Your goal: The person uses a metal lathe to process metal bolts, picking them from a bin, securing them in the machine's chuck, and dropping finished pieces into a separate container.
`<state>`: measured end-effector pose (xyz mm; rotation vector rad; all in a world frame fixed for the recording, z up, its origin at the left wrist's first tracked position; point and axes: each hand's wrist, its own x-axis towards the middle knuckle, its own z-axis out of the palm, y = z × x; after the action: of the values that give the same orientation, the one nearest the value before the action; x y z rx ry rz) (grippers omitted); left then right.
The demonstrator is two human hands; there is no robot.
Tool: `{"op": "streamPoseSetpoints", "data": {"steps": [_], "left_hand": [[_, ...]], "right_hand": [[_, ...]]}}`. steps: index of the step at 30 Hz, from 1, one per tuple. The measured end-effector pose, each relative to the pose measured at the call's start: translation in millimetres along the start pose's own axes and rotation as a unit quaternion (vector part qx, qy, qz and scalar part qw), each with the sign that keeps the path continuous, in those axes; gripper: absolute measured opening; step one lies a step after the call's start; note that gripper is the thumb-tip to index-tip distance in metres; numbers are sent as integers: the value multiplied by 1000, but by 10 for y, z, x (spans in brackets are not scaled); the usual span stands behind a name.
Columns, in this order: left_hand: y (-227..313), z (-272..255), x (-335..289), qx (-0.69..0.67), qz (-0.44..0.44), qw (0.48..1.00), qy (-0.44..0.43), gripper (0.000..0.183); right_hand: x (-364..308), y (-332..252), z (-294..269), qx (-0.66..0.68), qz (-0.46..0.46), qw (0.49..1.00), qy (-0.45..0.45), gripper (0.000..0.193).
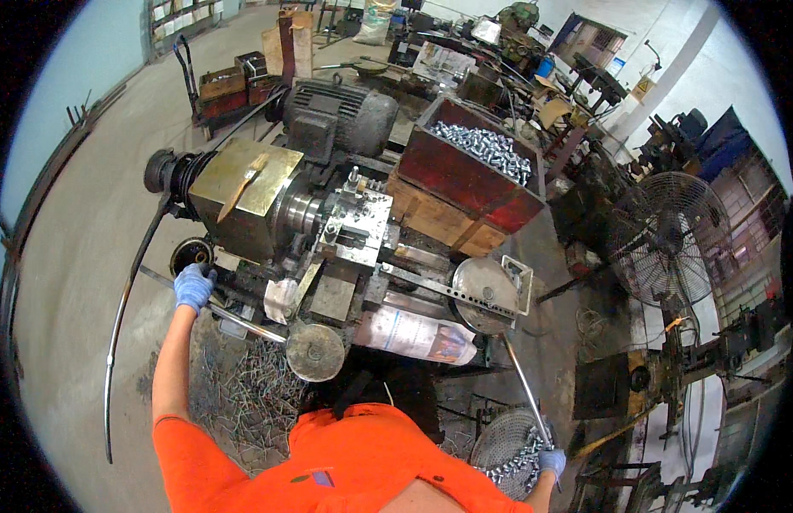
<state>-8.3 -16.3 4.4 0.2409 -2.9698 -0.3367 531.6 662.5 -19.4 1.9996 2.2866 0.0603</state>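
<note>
My left hand (194,288), in a blue glove, is closed at the lower edge of a black handwheel (192,254) on the front of a lathe-like machine (242,201). A shiny metal rod (249,326) runs from beside this hand toward a round metal disc (316,352). My right hand (550,462), gloved too, grips the lower end of a long metal lever (523,380), which slopes down from beneath a larger round plate (484,295). Beside that hand is a perforated metal basket (496,438) with shiny small metal parts (524,468) in it.
A red bin (469,175) of small metal parts sits on a wooden crate (439,214) behind the machine. An electric motor (341,115) is at the back. Metal shavings (251,398) cover the floor by my left side. A large fan (668,239) stands at right.
</note>
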Motion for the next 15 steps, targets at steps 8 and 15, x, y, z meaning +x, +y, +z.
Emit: {"op": "streamPoseSetpoints", "data": {"steps": [8, 15], "left_hand": [[35, 19, 36, -17, -20, 1000, -8, 26], [15, 10, -2, -32, -5, 999, 16, 26]], "right_hand": [[25, 97, 125, -11, 17, 1000, 14, 39], [-23, 73, 85, -7, 17, 1000, -3, 39]]}}
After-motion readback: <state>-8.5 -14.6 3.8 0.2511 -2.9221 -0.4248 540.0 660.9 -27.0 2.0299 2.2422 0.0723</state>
